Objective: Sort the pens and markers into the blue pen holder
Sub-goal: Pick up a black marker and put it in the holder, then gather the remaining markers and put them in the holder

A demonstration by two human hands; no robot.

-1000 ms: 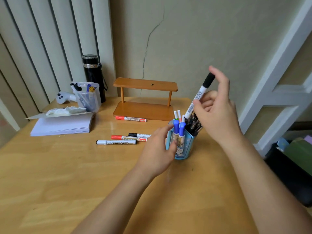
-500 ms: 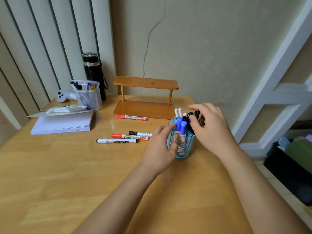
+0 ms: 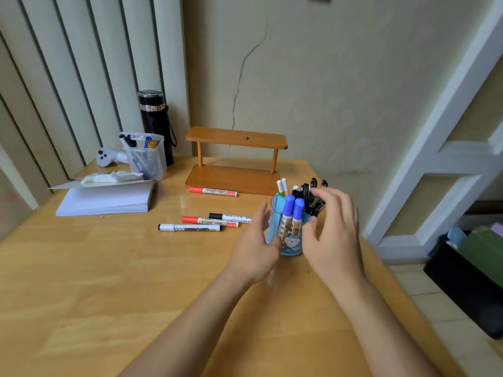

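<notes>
Blue pen holder (image 3: 290, 244) stands between both open hands (image 3: 294, 240).

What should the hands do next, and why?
Probably the left hand should reach for the black-capped marker, the closest of the loose ones. Neither hand is holding anything: the right hand sits open beside the blue pen holder. Four markers lie on the table outside it, including a red one, so the sorting isn't finished.

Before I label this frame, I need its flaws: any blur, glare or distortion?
Head view: left hand slightly motion-blurred beside the blue pen holder; soft glare on the table near the markers; wide-angle bending of the door frame; lettering on the whiteboard marker stays readable.
</notes>
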